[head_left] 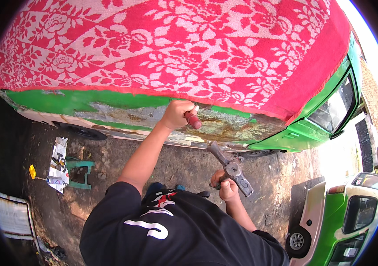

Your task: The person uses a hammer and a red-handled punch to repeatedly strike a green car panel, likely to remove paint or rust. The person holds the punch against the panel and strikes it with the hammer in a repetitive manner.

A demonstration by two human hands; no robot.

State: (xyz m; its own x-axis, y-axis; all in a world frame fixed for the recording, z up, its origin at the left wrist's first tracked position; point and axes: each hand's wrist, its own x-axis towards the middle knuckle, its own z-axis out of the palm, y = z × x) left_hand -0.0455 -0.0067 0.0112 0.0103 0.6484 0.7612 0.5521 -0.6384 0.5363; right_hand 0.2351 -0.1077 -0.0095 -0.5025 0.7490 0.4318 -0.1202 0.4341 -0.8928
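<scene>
My left hand [176,116] is closed around the red handle [193,120] of a tool. It is held up against the side of a green van [122,98], and its handle end points back toward me. The tool's tip is hidden behind my fingers, so its exact kind does not show. Lower and to the right, my right hand [226,186] grips a hammer [232,169] with a worn metal head, apart from the red handle. Around my left hand the van's panel is scraped to bare grey metal and brown rust [235,128].
A red and white floral blanket [189,53] drapes over the van. On the ground at left are a green stool [81,172], a printed white sheet [58,155], a spray can [54,180] and a yellow object [32,171]. Another green and white vehicle [331,217] stands at lower right.
</scene>
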